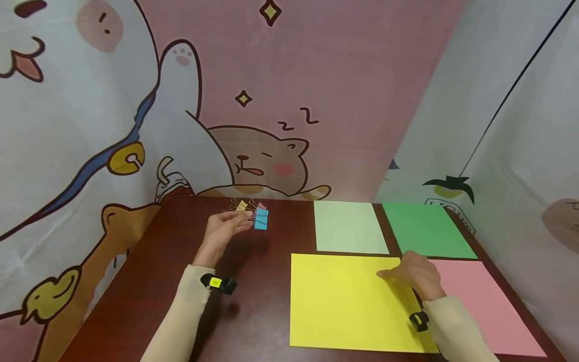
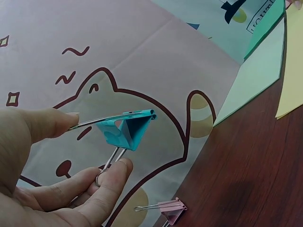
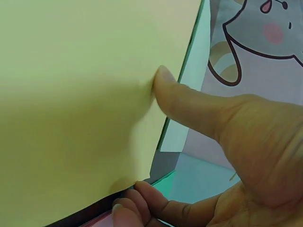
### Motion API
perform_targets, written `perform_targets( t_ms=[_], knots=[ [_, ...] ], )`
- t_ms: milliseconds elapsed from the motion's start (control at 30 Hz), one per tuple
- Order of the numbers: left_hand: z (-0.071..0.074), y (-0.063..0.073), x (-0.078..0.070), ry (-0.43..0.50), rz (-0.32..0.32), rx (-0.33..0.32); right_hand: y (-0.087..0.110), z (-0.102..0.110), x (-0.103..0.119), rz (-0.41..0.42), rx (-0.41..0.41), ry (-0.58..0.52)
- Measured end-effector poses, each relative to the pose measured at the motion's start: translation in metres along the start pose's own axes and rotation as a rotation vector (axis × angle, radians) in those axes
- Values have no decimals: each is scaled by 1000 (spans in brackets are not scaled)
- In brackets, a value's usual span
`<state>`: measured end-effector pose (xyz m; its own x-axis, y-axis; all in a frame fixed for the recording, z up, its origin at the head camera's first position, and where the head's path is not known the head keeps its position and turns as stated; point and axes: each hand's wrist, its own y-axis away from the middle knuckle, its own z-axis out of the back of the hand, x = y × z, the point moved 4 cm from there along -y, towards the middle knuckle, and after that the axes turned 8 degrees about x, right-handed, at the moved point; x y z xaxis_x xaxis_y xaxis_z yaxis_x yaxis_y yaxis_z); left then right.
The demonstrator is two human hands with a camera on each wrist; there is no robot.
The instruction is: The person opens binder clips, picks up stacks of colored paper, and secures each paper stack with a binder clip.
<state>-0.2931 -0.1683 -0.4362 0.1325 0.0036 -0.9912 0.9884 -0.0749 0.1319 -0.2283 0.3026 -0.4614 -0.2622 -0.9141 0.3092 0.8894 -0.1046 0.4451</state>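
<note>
Head view: left hand (image 1: 224, 232) pinches a blue binder clip (image 1: 261, 219); right hand (image 1: 413, 275) pinches the yellow sheet (image 1: 339, 301).

I am stretching my left arm forward and raising my left hand (image 1: 223, 232) just above the table (image 1: 253, 306), thumb and fingers (image 2: 111, 182) pinching the wire arms of a blue clip (image 2: 127, 130). My right hand (image 1: 416, 274) is lying low on the table, further to the right, thumb (image 3: 189, 101) pressing on the yellow sheet (image 1: 339, 301) near its far right corner, fingers curling under that edge. Both forearms are reaching in from the near edge.
</note>
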Motion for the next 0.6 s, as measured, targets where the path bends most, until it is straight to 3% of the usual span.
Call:
perform_targets(
  t_ms=[367,600],
  knots=[
    [-5,1,1,32,-22,13,-3,0,-1,-39,46,13],
    [-10,2,1,106,-34,42,-3,2,-4,-35,14,-24]
  ],
)
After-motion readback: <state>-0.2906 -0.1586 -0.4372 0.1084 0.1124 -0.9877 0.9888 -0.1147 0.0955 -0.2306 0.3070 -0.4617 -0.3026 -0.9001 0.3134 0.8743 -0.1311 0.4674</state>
